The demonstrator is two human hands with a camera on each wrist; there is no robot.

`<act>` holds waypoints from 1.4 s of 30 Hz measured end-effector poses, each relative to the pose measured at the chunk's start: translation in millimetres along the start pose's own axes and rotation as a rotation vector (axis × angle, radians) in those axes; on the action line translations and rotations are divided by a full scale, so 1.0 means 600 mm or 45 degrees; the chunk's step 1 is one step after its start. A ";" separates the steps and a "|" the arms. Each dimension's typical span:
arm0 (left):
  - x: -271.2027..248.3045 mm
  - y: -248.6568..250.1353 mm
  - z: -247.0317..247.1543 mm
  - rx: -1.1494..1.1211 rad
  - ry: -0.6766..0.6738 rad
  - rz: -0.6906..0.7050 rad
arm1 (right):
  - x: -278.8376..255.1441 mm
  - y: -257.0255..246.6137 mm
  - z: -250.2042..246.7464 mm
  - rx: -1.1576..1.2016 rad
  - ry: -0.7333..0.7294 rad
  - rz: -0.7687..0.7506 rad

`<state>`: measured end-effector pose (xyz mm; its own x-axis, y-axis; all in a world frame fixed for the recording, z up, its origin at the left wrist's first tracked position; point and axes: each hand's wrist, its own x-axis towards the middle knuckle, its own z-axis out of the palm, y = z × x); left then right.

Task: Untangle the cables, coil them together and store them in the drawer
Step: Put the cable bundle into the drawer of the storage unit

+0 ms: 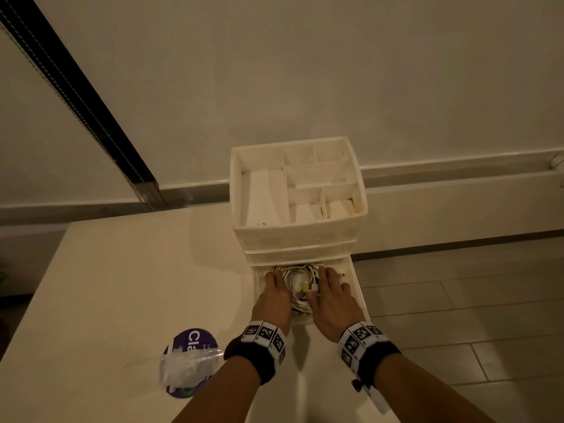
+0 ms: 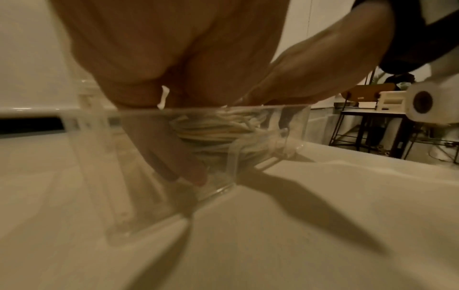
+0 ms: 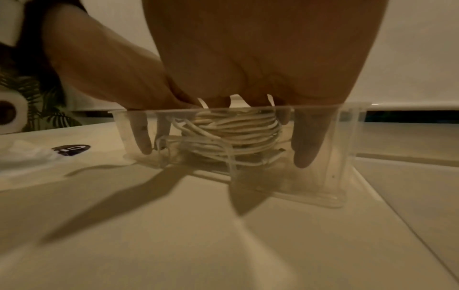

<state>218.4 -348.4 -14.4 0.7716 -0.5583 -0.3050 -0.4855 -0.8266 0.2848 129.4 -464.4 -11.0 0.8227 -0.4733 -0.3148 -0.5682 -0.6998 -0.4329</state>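
A coil of white cables [image 1: 297, 279] lies in the pulled-out clear drawer [image 1: 360, 297] at the bottom of a small white drawer unit. My left hand [image 1: 273, 297] reaches into the drawer at the coil's left side, and my right hand [image 1: 332, 300] at its right side, thumb near the coil's front. In the right wrist view the coil [image 3: 236, 133] sits on the drawer floor, with straight fingers [image 3: 308, 141] pointing down beside it. In the left wrist view my left fingers [image 2: 174, 160] stand straight down against the coil [image 2: 211, 131]. A loose plug end rests by the right wall.
The drawer unit's top is an open tray with several bare compartments [image 1: 296, 184]. A purple round label under crumpled clear plastic [image 1: 189, 361] lies on the white table [image 1: 122, 285] near my left forearm. The table's right edge runs just past the drawer, with tiled floor [image 1: 457, 315] beyond.
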 end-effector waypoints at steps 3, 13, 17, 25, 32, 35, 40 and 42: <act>-0.013 -0.001 -0.018 -0.036 -0.029 0.048 | -0.003 0.007 -0.021 0.136 0.062 -0.093; 0.046 -0.135 -0.065 -0.965 0.054 -0.311 | 0.054 0.086 -0.132 0.488 0.044 0.215; 0.057 -0.123 -0.049 -0.885 -0.020 -0.115 | 0.071 0.077 -0.112 0.467 0.007 0.113; 0.065 -0.107 -0.037 -0.855 0.276 -0.225 | 0.076 0.066 -0.088 0.441 0.312 0.266; 0.052 -0.100 -0.058 -0.931 0.230 -0.232 | 0.087 0.076 -0.096 0.573 0.312 0.235; 0.025 -0.133 -0.083 -1.135 -0.191 -0.024 | 0.066 0.111 -0.129 0.738 -0.141 0.048; 0.042 -0.182 -0.089 -0.559 -0.509 0.176 | 0.045 0.114 -0.170 0.322 -0.519 -0.040; 0.053 -0.184 -0.077 -0.454 -0.462 0.154 | 0.048 0.103 -0.166 0.257 -0.505 -0.057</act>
<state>315.3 -271.8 -13.6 0.4959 -0.6896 -0.5278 -0.3434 -0.7140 0.6102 119.2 -574.4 37.2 0.7996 -0.1757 -0.5743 -0.5561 -0.5776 -0.5976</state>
